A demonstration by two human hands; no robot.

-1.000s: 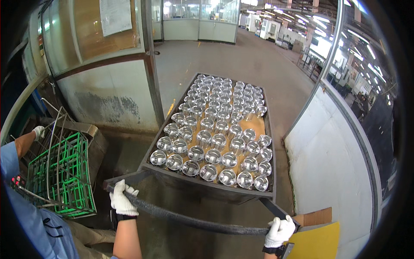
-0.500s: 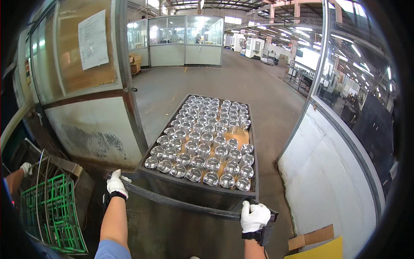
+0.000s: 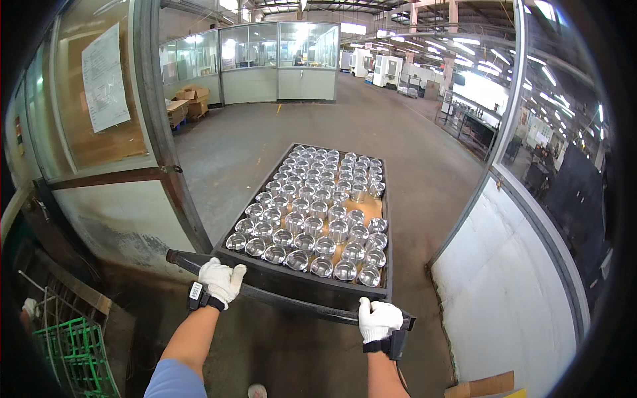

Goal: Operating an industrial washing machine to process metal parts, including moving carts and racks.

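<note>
In front of me is a dark metal cart (image 3: 298,273), its top tray filled with rows of shiny, round, cup-like metal parts (image 3: 325,246). A brown sheet (image 3: 361,211) shows beneath them where parts are absent at the right. A dark, bowed push handle (image 3: 292,302) crosses the cart's near end. My left hand (image 3: 222,281), in a white knit glove, is closed over the handle left of its middle. Near the handle's right end, my gloved right hand (image 3: 380,320) grips it with the thumb raised. Black bands circle both wrists.
The cart stands in a doorway between a left panel (image 3: 126,219) and a right white panel (image 3: 497,285). A green wire rack (image 3: 78,355) is at lower left, with another person's gloved hand (image 3: 29,307) beside it. Cardboard (image 3: 481,385) lies lower right. Boxes (image 3: 191,99) stand farther off.
My left hand has shifted rightward along the handle, away from its left end. The doorway's sides now sit wider apart in view, and the green rack has slipped lower.
</note>
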